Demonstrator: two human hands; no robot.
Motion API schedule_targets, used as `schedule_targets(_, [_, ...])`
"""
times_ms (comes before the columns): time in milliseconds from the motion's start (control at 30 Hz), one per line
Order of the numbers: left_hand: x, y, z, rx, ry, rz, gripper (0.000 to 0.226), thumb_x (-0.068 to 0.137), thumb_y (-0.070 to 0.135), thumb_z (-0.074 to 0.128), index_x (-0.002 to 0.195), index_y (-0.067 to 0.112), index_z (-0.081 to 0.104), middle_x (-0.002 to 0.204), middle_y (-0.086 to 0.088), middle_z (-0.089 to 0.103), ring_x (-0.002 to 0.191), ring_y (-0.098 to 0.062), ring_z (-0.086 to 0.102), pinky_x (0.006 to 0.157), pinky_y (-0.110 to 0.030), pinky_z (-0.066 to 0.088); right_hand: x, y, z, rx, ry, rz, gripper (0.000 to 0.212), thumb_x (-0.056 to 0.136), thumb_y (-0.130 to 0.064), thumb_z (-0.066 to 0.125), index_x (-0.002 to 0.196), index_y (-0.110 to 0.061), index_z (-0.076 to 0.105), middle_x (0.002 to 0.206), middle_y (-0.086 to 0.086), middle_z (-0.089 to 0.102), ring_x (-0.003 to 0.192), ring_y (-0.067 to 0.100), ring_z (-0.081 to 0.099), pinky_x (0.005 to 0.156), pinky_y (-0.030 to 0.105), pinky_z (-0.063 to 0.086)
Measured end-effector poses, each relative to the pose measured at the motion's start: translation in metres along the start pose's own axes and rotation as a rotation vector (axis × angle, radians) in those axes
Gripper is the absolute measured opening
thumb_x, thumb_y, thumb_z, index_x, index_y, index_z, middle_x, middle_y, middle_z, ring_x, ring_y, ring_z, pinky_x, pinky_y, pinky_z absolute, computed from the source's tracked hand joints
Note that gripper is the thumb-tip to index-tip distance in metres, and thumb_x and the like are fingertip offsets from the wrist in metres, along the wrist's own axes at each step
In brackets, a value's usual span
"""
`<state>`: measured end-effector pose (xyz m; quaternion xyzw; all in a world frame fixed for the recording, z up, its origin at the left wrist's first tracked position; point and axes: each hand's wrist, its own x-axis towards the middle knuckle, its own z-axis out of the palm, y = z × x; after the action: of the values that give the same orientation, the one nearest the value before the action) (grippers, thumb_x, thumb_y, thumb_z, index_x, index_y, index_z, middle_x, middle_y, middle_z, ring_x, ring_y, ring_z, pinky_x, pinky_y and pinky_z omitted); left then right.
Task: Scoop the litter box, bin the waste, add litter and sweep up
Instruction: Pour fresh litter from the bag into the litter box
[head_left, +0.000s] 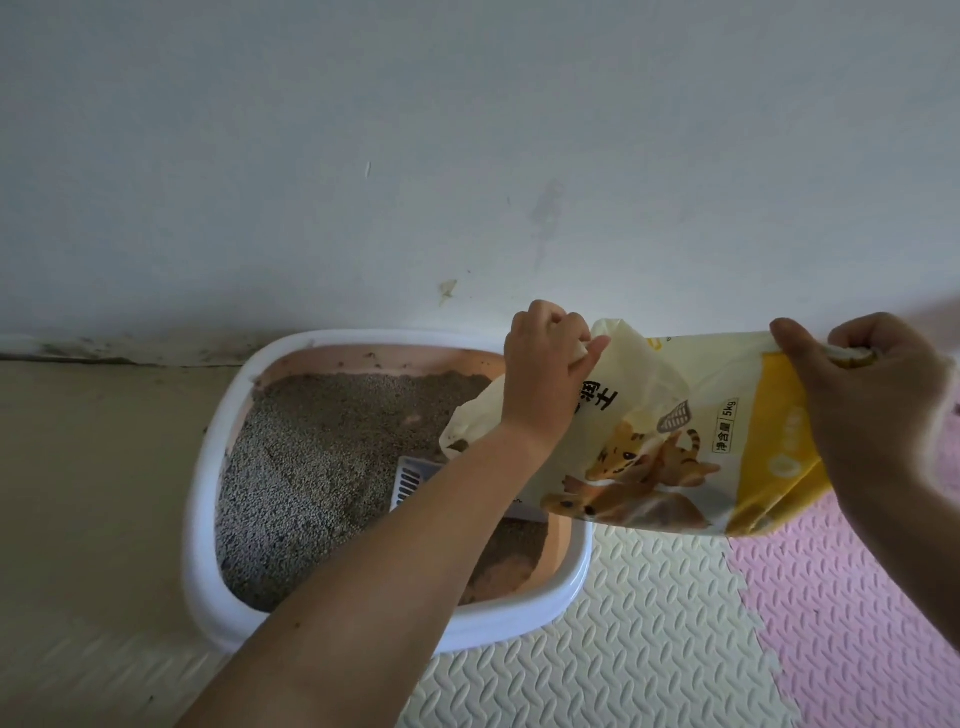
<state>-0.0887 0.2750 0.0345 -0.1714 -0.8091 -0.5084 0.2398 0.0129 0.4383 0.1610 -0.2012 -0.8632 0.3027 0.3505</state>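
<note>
A litter box with a white rim and pink inside sits on the floor against the wall, holding grey litter. A white slotted scoop lies in the litter, partly hidden by my left forearm. I hold a cream and yellow litter bag, printed with cats and "5kg", tilted over the box's right side. My left hand grips the bag near its open mouth, which points down-left over the litter. My right hand grips the bag's raised bottom end.
A white wall with marks stands right behind the box, with a dirty skirting strip at its foot. Cream foam mat tiles and pink ones cover the floor at the front right; bare beige floor lies left.
</note>
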Motion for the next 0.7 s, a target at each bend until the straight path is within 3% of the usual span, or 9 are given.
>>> schedule_targets(233, [0.005,-0.003,0.006,-0.034,0.004,0.029,0.028,0.089,0.032,0.060,0.076,0.008,0.057,0.087,-0.008,0.048,0.079,-0.021,0.044,0.068,-0.032,0.041,-0.002,-0.005,-0.002,-0.005,-0.025,0.037,0.034,0.071,-0.056,0.075,0.064,-0.033,0.050,0.068,-0.005,0.053,0.074,0.036,0.060,0.069,0.053,0.054])
schedule_targets(433, [0.008,-0.015,0.009,-0.013,0.035,-0.024,0.039,0.090,0.046,0.048,0.076,0.010,0.058,0.089,-0.008,0.049,0.081,-0.021,0.044,0.070,-0.031,0.040,-0.006,-0.014,-0.001,-0.009,-0.041,0.001,0.042,0.073,-0.052,0.074,0.063,-0.022,0.047,0.066,-0.006,0.052,0.071,0.034,0.056,0.069,0.049,0.053])
schedule_targets(533, [0.007,-0.015,0.009,-0.026,0.033,-0.052,0.043,0.090,0.049,0.044,0.076,0.011,0.058,0.090,-0.007,0.049,0.082,-0.020,0.044,0.072,-0.029,0.038,-0.004,-0.018,0.001,-0.025,-0.052,0.020,0.037,0.072,-0.057,0.073,0.064,-0.029,0.049,0.068,-0.001,0.052,0.074,0.038,0.059,0.069,0.052,0.053])
schedule_targets(633, [0.008,-0.019,0.009,-0.052,0.056,-0.076,0.043,0.090,0.049,0.045,0.077,0.010,0.058,0.091,-0.007,0.049,0.084,-0.019,0.043,0.073,-0.029,0.038,-0.003,-0.023,0.002,-0.020,-0.044,0.032,0.032,0.069,-0.062,0.073,0.063,-0.040,0.051,0.066,-0.006,0.051,0.069,0.029,0.057,0.069,0.052,0.054])
schedule_targets(700, [0.007,-0.019,0.011,-0.060,0.052,-0.097,0.041,0.090,0.048,0.048,0.078,0.011,0.058,0.091,-0.006,0.049,0.084,-0.018,0.042,0.073,-0.029,0.038,-0.002,-0.023,0.002,-0.025,-0.038,0.040,0.034,0.068,-0.065,0.072,0.062,-0.040,0.051,0.066,-0.006,0.052,0.070,0.034,0.058,0.069,0.053,0.054])
